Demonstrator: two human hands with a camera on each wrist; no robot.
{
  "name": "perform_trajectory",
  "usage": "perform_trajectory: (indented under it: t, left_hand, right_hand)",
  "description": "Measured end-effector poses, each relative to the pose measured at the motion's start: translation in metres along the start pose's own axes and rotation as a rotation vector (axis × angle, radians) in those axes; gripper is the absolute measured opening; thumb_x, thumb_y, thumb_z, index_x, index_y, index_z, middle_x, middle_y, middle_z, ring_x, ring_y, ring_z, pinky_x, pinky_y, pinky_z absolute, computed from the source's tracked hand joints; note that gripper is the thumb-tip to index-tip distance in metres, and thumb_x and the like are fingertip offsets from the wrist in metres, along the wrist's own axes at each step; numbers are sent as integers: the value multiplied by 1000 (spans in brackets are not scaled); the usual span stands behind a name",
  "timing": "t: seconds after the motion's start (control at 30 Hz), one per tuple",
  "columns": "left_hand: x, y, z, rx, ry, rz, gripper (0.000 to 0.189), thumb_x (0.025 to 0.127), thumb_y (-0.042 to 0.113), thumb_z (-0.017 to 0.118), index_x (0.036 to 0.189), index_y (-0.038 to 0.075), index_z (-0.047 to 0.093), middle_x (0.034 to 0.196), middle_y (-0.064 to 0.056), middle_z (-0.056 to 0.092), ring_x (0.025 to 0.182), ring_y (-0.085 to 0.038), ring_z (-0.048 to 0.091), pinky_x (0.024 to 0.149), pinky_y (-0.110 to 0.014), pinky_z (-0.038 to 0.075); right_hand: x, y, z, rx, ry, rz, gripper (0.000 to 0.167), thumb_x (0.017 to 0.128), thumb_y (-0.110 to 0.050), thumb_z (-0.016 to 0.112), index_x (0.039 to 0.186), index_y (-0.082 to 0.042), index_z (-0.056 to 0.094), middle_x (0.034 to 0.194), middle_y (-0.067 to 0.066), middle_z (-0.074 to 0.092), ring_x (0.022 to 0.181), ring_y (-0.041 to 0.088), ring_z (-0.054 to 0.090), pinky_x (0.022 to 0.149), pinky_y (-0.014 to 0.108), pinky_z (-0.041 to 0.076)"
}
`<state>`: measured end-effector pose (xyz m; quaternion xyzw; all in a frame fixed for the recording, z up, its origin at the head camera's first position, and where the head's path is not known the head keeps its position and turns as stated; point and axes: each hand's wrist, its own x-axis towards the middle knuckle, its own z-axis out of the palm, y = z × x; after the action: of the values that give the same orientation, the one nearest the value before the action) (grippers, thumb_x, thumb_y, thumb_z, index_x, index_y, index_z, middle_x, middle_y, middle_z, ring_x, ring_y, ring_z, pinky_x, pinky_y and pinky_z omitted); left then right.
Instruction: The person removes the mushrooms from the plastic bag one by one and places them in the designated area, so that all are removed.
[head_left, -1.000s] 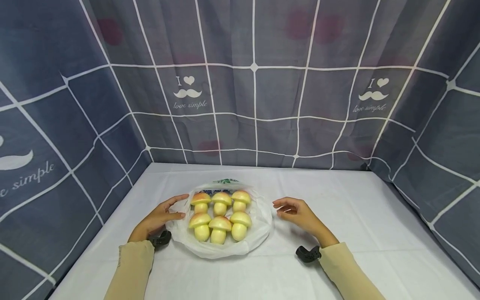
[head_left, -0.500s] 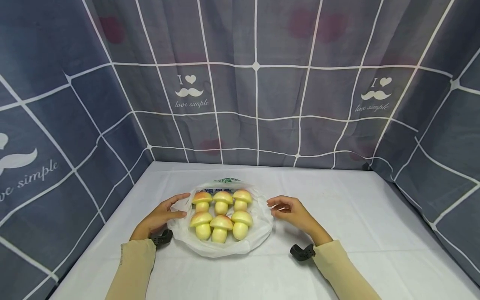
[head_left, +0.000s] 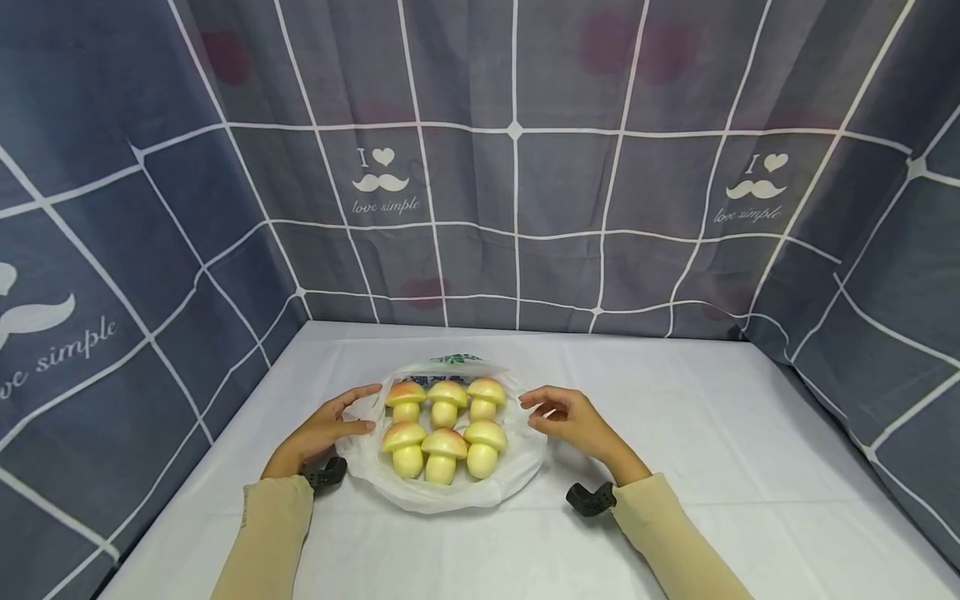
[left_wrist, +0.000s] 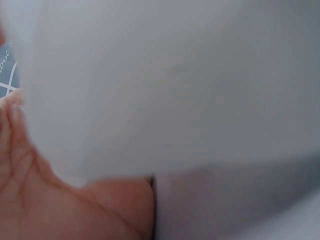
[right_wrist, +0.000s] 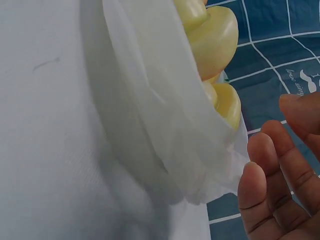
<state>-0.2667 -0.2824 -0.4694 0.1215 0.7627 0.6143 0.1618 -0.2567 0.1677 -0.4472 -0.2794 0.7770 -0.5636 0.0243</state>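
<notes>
Several yellow mushroom-shaped pieces (head_left: 445, 446) with orange-tinged caps lie in two rows on an open white plastic bag (head_left: 450, 498). My left hand (head_left: 322, 427) rests at the bag's left edge, thumb and fingers spread. In the left wrist view the white plastic (left_wrist: 175, 90) lies against that palm and fills most of the picture. My right hand (head_left: 570, 417) hovers over the bag's right rim, fingers loosely bent and holding nothing. Seen from the right wrist, its fingertips stand beside the bag's edge (right_wrist: 170, 110), apart from the yellow pieces (right_wrist: 217, 45).
A white cloth (head_left: 720, 433) covers the table. Dark blue-grey checked curtains (head_left: 555, 183) enclose the back and both sides. Black wrist cameras (head_left: 591, 498) sit under both wrists. Green and blue print shows at the bag's far edge.
My right hand has moved left, from beside the bag to over its right rim. The left hand stays at the bag's left edge, and the mushroom pieces keep their arrangement.
</notes>
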Motion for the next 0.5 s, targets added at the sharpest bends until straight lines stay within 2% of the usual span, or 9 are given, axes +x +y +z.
perform_trajectory:
  t: [0.17, 0.5]
  left_hand:
    - [0, 0, 1, 9, 10, -3, 84, 100, 9, 76, 169, 1, 30, 170, -35, 27, 119, -27, 69, 88, -42, 64]
    - [0, 1, 1, 2, 9, 2, 83, 100, 7, 75, 169, -1, 29, 172, -35, 22, 117, -24, 69, 86, -42, 64]
  right_hand:
    - [5, -3, 7, 2, -15, -4, 31, 99, 4, 72, 127, 15, 68, 122, 36, 69, 100, 18, 69, 83, 25, 58]
    - [14, -7, 20, -4, -53, -39, 28, 100, 3, 72, 126, 13, 70, 122, 32, 71, 100, 13, 70, 84, 26, 58]
